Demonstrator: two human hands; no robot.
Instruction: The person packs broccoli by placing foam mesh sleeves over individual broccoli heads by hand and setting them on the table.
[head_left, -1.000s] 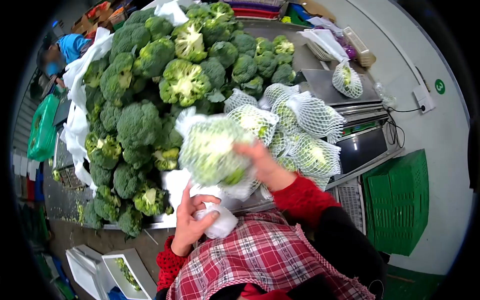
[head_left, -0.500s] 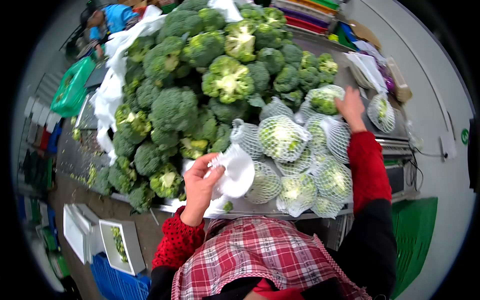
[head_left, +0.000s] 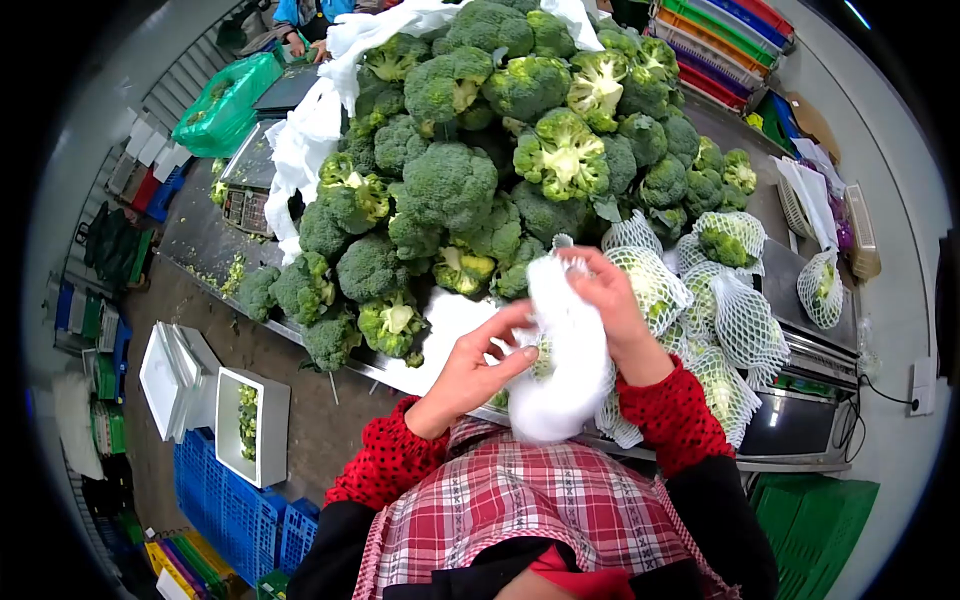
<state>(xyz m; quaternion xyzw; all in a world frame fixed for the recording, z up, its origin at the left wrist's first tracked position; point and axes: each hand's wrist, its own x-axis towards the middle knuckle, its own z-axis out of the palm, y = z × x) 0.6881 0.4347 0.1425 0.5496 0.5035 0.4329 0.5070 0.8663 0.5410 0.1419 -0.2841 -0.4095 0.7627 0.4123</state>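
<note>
In front of my apron, my right hand [head_left: 618,305] pinches the top of a white foam net sleeve [head_left: 565,370], which hangs blurred by motion. My left hand [head_left: 472,368] is just left of the sleeve, its fingers apart and slightly smeared; whether a fingertip touches the sleeve I cannot tell. Beyond both hands rises a big heap of bare broccoli heads [head_left: 448,185]. Several broccoli heads in white net sleeves [head_left: 748,318] lie beside and behind my right forearm.
A netted broccoli [head_left: 822,290] lies apart at the right, near a beige basket [head_left: 862,232]. Stacked coloured trays [head_left: 715,50] stand at the back. On the floor at left are a white foam box [head_left: 272,430] and blue crates [head_left: 225,490]. Another person's hands [head_left: 305,47] show at the far left.
The white net sleeve has passed from my left hand to my right. My right hand has come back from the netted broccoli to the middle, and my left hand has opened. The view has shifted.
</note>
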